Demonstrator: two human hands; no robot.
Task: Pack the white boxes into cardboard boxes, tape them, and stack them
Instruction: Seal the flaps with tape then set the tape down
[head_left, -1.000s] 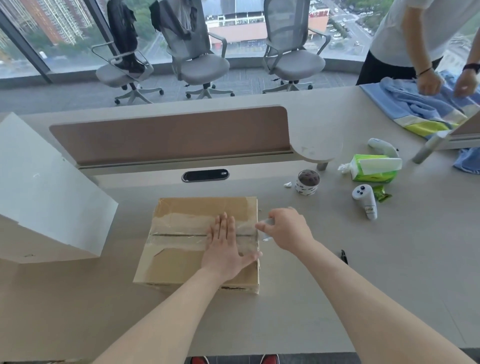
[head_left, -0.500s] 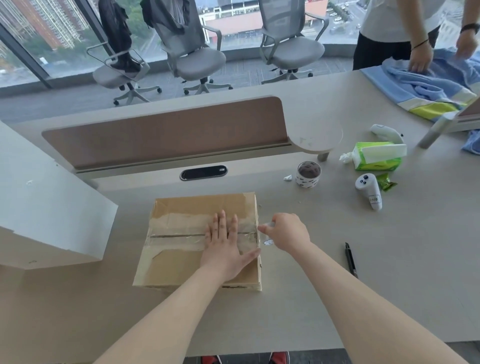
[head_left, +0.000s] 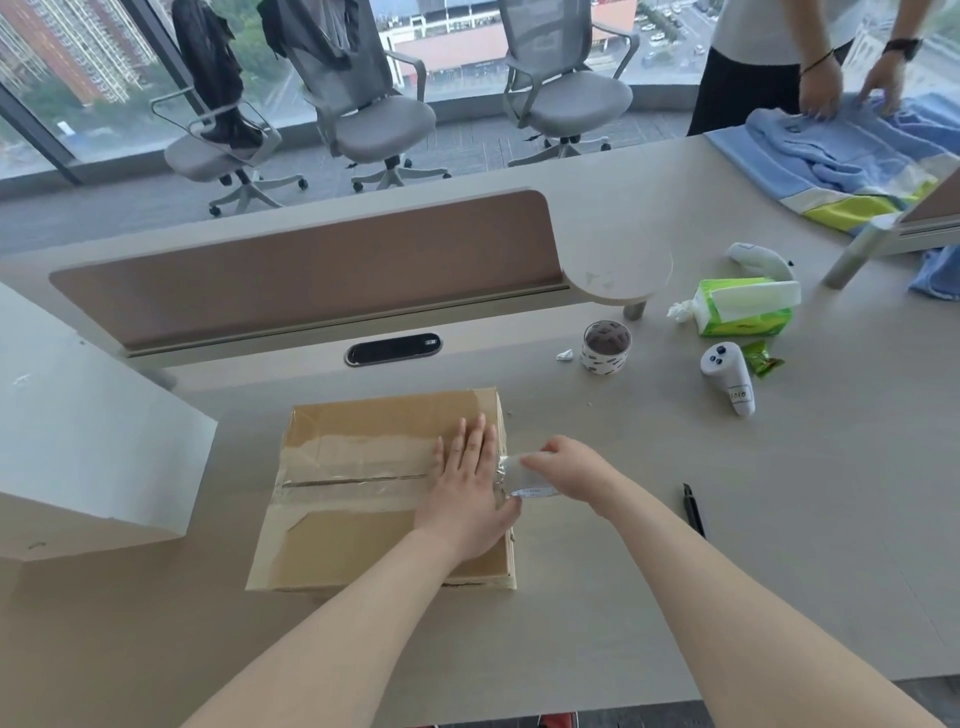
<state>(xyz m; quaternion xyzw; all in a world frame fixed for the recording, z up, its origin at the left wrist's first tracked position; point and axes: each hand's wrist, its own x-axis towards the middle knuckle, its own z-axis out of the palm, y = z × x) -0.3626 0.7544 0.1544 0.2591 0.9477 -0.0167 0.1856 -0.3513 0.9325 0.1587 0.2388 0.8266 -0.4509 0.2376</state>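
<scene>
An office: swivel chairs (head_left: 384, 114), partitioned desk (head_left: 623, 571), high-rise windows (head_left: 78, 78).

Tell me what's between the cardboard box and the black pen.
Head view: the right hand lies between the cardboard box and the black pen, holding clear tape at the box's right edge.

The pale table (head_left: 779, 545) carries a cardboard box (head_left: 363, 499) near its front edge, with a large white box (head_left: 93, 441) to its left and a black pen (head_left: 693, 509) to its right. Farther back are a tape roll (head_left: 606, 347) beside a paper scrap (head_left: 564, 355), a green tissue pack (head_left: 743, 309), a white controller (head_left: 727, 382) touching a green wrapper (head_left: 761, 358), and a second controller (head_left: 761, 260) behind the pack. A blue cloth (head_left: 841, 166) lies at the far right.
</scene>
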